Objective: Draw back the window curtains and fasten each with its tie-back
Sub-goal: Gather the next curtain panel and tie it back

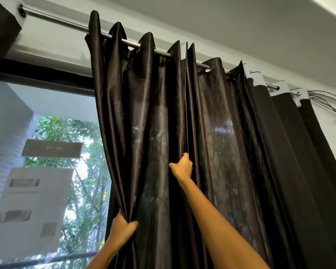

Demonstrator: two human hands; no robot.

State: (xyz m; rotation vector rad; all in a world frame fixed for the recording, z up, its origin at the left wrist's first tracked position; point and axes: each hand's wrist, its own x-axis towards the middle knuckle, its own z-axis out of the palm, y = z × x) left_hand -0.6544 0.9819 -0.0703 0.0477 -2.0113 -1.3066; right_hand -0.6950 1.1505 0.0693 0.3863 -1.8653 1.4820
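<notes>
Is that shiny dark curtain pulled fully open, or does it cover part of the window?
Partly open. The curtain hangs bunched in folds on the rod, bare window showing beside it.

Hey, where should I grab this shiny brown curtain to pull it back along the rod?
Grip the shiny brown curtain at its free left edge, where the left hand already bunches the folds, coming from the window side. That edge hangs loose, and the rod to its left is bare, so the rings can probably slide rightward.
</notes>
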